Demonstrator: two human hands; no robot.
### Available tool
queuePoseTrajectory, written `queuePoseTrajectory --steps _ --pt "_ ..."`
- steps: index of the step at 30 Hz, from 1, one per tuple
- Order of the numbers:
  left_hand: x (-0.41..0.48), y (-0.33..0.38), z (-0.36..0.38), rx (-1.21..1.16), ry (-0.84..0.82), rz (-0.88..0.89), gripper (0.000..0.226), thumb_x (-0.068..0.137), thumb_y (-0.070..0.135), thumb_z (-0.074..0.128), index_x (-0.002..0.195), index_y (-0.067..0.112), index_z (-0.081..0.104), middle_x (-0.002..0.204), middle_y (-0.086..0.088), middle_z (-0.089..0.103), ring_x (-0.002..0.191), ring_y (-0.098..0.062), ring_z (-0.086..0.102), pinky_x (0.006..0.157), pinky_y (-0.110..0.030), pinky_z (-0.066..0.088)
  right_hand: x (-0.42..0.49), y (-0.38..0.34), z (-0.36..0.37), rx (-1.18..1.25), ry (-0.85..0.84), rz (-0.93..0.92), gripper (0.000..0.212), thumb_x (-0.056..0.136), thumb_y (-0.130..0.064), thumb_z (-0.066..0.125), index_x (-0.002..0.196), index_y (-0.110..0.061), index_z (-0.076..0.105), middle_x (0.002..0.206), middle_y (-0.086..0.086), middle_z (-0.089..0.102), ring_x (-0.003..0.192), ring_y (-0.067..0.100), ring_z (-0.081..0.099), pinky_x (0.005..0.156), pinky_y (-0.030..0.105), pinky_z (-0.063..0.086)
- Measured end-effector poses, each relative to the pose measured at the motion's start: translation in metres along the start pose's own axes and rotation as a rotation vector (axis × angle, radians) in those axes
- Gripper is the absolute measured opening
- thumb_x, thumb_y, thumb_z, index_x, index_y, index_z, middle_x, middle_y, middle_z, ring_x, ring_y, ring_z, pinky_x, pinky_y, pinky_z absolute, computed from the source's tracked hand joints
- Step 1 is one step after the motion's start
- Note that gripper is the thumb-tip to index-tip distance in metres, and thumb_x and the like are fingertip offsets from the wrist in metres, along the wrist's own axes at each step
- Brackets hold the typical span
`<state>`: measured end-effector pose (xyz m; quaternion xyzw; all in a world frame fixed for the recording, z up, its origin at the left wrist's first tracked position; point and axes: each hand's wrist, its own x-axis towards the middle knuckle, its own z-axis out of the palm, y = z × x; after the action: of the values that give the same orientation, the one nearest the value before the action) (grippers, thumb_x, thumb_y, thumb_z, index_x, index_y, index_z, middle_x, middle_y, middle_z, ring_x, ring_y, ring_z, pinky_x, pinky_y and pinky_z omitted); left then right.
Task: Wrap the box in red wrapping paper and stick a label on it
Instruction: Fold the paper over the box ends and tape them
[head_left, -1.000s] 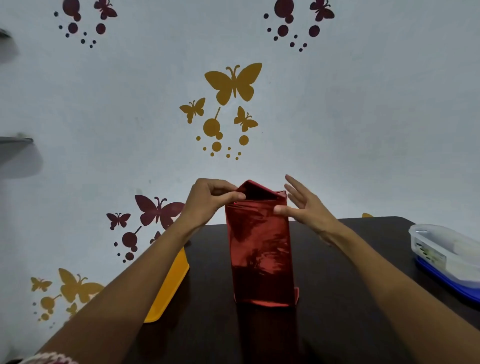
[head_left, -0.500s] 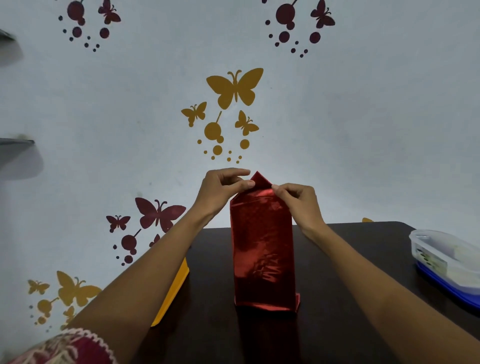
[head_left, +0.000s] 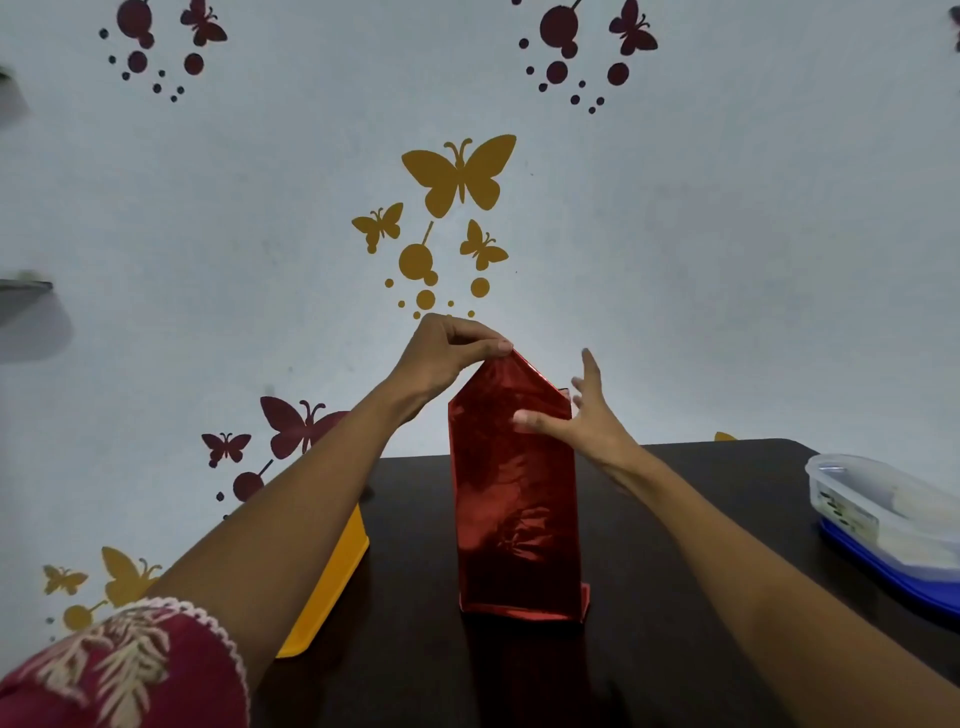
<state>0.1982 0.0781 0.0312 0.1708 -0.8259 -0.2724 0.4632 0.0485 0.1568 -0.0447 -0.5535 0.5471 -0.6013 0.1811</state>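
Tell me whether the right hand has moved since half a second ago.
Yes. The right hand has let go of the peak of the wrapped box and slid down, now open with its thumb on the front face.

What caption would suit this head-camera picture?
Left hand pinches the peak of red paper; open right hand touches the wrapped box.

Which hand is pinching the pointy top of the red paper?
The left hand pinches the tip of the red paper. The right hand is spread open, with only its thumb on the front.
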Motion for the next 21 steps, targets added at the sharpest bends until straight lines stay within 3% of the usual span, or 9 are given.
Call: queuePoseTrajectory --steps 1,2,3,5,10,15,18,21 --pt "0.001 0.000 0.000 -0.003 -0.003 -0.010 0.007 0.083 0.014 0.068 0.088 0.017 0.072 0.079 0.012 0.068 0.074 0.009 0.064 0.068 -0.002 0.046 0.000 0.006 0.000 0.023 -0.013 0.031 0.104 0.072 -0.024 0.078 0.149 -0.023 0.008 0.149 0.010 0.028 0.135 0.024 0.033 0.110 0.036 0.032" --pt "0.002 0.000 0.001 -0.005 -0.006 -0.025 0.009 0.084 0.014 0.068 0.091 0.017 0.072 0.080 0.012 0.068 0.074 0.009 0.063 0.067 -0.001 0.045 0.001 0.011 -0.001 0.032 -0.011 0.035 0.092 0.068 -0.024 0.081 0.142 -0.020 0.027 0.140 0.009 0.041 0.126 0.024 0.044 0.104 0.035 0.040" --pt "0.003 -0.001 0.001 -0.004 -0.010 -0.045 0.010 0.084 0.014 0.067 0.093 0.017 0.071 0.081 0.011 0.068 0.074 0.008 0.063 0.067 -0.002 0.045 0.002 0.015 -0.001 0.034 -0.001 0.014 0.072 0.064 -0.024 0.084 0.125 -0.017 0.046 0.128 0.006 0.053 0.115 0.022 0.053 0.096 0.031 0.046" --pt "0.004 -0.005 0.003 0.013 -0.025 -0.108 0.012 0.085 0.014 0.067 0.096 0.015 0.072 0.085 0.007 0.068 0.079 0.004 0.062 0.070 -0.007 0.045 0.004 0.022 -0.002 0.051 -0.010 -0.036 0.058 0.059 -0.024 0.086 0.109 -0.013 0.059 0.111 0.002 0.065 0.102 0.018 0.062 0.087 0.026 0.051" --pt "0.005 -0.020 0.013 0.027 -0.047 -0.285 0.020 0.083 0.015 0.070 0.100 0.006 0.073 0.101 -0.001 0.069 0.087 -0.003 0.059 0.077 -0.017 0.042 0.004 0.023 -0.001 0.096 -0.040 -0.056 0.060 0.059 -0.023 0.086 0.112 -0.015 0.060 0.107 -0.002 0.066 0.101 0.012 0.063 0.076 0.019 0.050" --pt "0.006 -0.029 0.019 0.102 -0.045 -0.305 0.020 0.078 0.014 0.074 0.096 0.006 0.074 0.114 -0.005 0.068 0.106 -0.015 0.060 0.090 -0.024 0.042 0.004 0.027 0.000 0.108 -0.025 -0.075 0.064 0.060 -0.024 0.085 0.117 -0.016 0.059 0.110 -0.004 0.065 0.102 0.008 0.061 0.073 0.013 0.048" --pt "0.004 -0.032 0.018 0.126 -0.067 -0.278 0.019 0.076 0.014 0.076 0.094 0.009 0.075 0.121 -0.006 0.064 0.116 -0.019 0.056 0.095 -0.025 0.039 0.005 0.027 0.001 0.101 -0.025 -0.079 0.065 0.057 -0.028 0.085 0.116 -0.017 0.060 0.109 -0.004 0.066 0.103 0.009 0.061 0.079 0.017 0.049" --pt "0.003 -0.031 0.016 0.138 -0.084 -0.341 0.040 0.076 0.019 0.077 0.115 0.014 0.067 0.130 -0.006 0.056 0.123 -0.023 0.051 0.098 -0.027 0.039 0.004 0.028 0.002 0.087 -0.031 -0.075 0.073 0.051 -0.036 0.084 0.117 -0.018 0.058 0.112 -0.005 0.065 0.106 0.010 0.060 0.086 0.025 0.050"
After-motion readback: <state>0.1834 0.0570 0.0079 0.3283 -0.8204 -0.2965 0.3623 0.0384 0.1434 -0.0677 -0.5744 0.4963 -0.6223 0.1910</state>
